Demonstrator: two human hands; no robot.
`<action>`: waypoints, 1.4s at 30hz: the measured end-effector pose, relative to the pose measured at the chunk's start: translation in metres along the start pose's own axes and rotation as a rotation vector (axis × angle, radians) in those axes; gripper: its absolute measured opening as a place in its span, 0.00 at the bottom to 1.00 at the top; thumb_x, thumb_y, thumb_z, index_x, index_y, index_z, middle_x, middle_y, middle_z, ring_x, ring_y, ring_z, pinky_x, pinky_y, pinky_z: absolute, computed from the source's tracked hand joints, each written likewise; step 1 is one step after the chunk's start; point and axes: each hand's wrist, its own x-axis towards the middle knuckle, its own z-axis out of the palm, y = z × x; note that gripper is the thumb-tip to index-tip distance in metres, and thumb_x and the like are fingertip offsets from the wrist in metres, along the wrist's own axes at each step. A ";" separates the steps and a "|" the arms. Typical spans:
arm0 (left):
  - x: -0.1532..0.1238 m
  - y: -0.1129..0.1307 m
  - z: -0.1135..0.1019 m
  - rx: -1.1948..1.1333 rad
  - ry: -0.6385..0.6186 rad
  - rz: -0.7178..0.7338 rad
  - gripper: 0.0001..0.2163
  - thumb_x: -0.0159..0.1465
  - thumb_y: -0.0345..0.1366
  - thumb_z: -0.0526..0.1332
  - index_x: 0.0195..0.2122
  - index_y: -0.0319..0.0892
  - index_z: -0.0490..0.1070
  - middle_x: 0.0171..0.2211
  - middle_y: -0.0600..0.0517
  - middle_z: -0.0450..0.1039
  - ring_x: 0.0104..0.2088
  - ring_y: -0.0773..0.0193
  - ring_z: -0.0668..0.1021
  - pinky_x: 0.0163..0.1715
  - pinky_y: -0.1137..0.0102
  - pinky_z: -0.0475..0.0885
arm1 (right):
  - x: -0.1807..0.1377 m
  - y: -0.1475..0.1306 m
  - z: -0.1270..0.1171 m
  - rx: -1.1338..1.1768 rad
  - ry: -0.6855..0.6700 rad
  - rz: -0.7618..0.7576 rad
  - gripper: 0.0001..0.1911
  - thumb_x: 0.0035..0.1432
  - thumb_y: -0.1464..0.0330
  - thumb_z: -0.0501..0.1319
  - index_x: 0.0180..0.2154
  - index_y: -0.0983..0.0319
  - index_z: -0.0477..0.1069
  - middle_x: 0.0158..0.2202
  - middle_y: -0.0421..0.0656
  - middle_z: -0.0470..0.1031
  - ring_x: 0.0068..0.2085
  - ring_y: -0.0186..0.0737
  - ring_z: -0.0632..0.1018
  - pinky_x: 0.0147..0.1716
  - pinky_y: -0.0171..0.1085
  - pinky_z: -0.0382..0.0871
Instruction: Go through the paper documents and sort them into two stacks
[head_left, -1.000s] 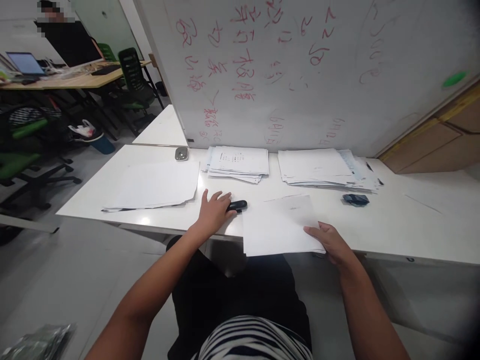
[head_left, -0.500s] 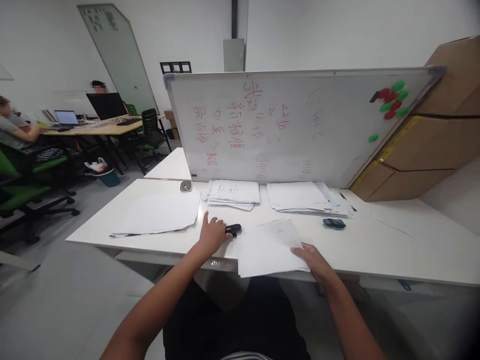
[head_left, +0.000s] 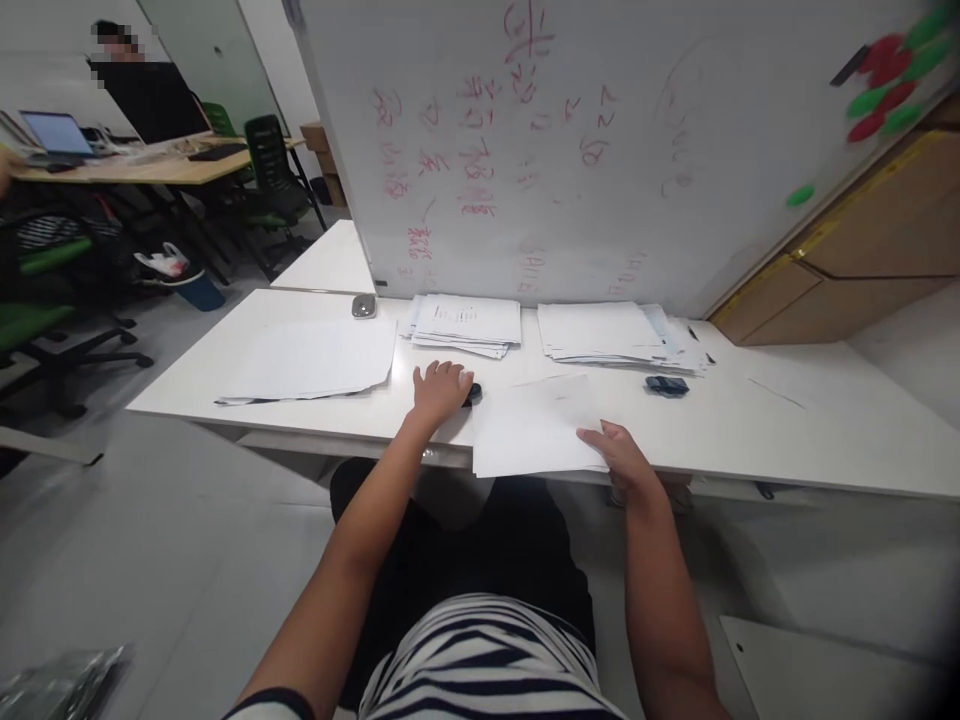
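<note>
My left hand (head_left: 441, 392) lies over a black stapler (head_left: 474, 395), with its fingers stretched out and apart. Only the stapler's right end shows past the hand, close to the left edge of some white paper sheets (head_left: 540, 430). My right hand (head_left: 619, 450) pinches the right edge of these sheets, thumb on top and fingers underneath. The sheets reach over the desk's front edge. Beyond them lie two piles of paper, a left pile (head_left: 469, 322) and a right pile (head_left: 600, 332). A dark blue object (head_left: 666, 386) lies right of the sheets; I cannot make out its kind.
Large white sheets (head_left: 307, 360) cover part of the desk's left end, near a small grey object (head_left: 364, 306). A whiteboard (head_left: 555, 220) with red writing stands along the back, beside cardboard boxes (head_left: 847, 260). Another person (head_left: 118, 42) sits behind a monitor far left.
My view has tilted down. My left hand has shifted onto the stapler, spreading its fingers and covering more of it. My right hand keeps its hold on the sheets.
</note>
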 end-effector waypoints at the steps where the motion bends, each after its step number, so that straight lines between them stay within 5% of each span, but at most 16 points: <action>1: 0.001 0.000 0.001 -0.001 -0.007 -0.002 0.25 0.67 0.51 0.39 0.58 0.48 0.62 0.62 0.49 0.60 0.65 0.49 0.54 0.62 0.43 0.44 | 0.000 0.000 0.000 0.000 0.009 0.006 0.18 0.44 0.62 0.69 0.38 0.64 0.76 0.31 0.43 0.81 0.29 0.41 0.79 0.31 0.36 0.72; 9: 0.004 0.009 0.001 0.072 -0.060 0.066 0.22 0.68 0.45 0.38 0.55 0.50 0.64 0.63 0.52 0.59 0.66 0.50 0.51 0.62 0.41 0.40 | -0.001 -0.003 0.000 -0.050 0.059 0.005 0.22 0.40 0.58 0.71 0.36 0.64 0.77 0.29 0.43 0.80 0.31 0.44 0.79 0.31 0.38 0.73; 14: -0.001 -0.003 -0.007 -0.151 -0.020 0.072 0.24 0.67 0.51 0.41 0.57 0.46 0.63 0.58 0.50 0.67 0.59 0.55 0.66 0.57 0.59 0.61 | 0.001 0.000 -0.001 -0.048 0.044 0.011 0.22 0.42 0.57 0.70 0.37 0.64 0.76 0.31 0.44 0.81 0.32 0.45 0.80 0.32 0.39 0.73; 18: -0.005 -0.005 -0.007 -0.230 0.067 0.001 0.26 0.67 0.53 0.39 0.54 0.46 0.66 0.52 0.49 0.71 0.52 0.56 0.72 0.49 0.64 0.66 | 0.000 0.000 0.000 0.015 0.039 -0.010 0.22 0.43 0.59 0.70 0.39 0.63 0.75 0.31 0.43 0.81 0.31 0.45 0.80 0.31 0.38 0.73; 26: -0.003 -0.002 -0.002 -0.168 0.117 -0.020 0.25 0.68 0.52 0.38 0.50 0.45 0.68 0.46 0.47 0.75 0.47 0.55 0.74 0.43 0.65 0.66 | -0.012 -0.016 -0.019 0.105 0.444 -0.122 0.25 0.42 0.59 0.68 0.43 0.60 0.73 0.31 0.43 0.81 0.32 0.48 0.80 0.28 0.41 0.75; 32: -0.001 -0.005 -0.001 -0.096 0.108 -0.032 0.22 0.67 0.47 0.41 0.44 0.43 0.71 0.40 0.46 0.76 0.41 0.54 0.76 0.37 0.64 0.66 | 0.070 -0.064 0.055 -0.037 0.095 -0.363 0.22 0.50 0.60 0.63 0.46 0.62 0.71 0.45 0.46 0.78 0.43 0.44 0.78 0.39 0.38 0.74; 37: -0.002 -0.003 -0.001 -0.101 0.136 -0.067 0.24 0.67 0.50 0.41 0.44 0.43 0.71 0.41 0.46 0.76 0.43 0.54 0.76 0.38 0.64 0.66 | 0.162 -0.098 0.115 -0.302 0.082 -0.320 0.23 0.55 0.63 0.56 0.51 0.66 0.66 0.47 0.51 0.76 0.41 0.42 0.78 0.33 0.37 0.76; 42: -0.002 -0.002 0.000 -0.121 0.163 -0.097 0.25 0.67 0.52 0.41 0.48 0.43 0.69 0.45 0.46 0.76 0.45 0.54 0.75 0.40 0.63 0.67 | 0.193 -0.099 0.120 -0.494 0.161 -0.479 0.28 0.60 0.64 0.50 0.58 0.70 0.57 0.49 0.56 0.73 0.43 0.43 0.78 0.36 0.41 0.75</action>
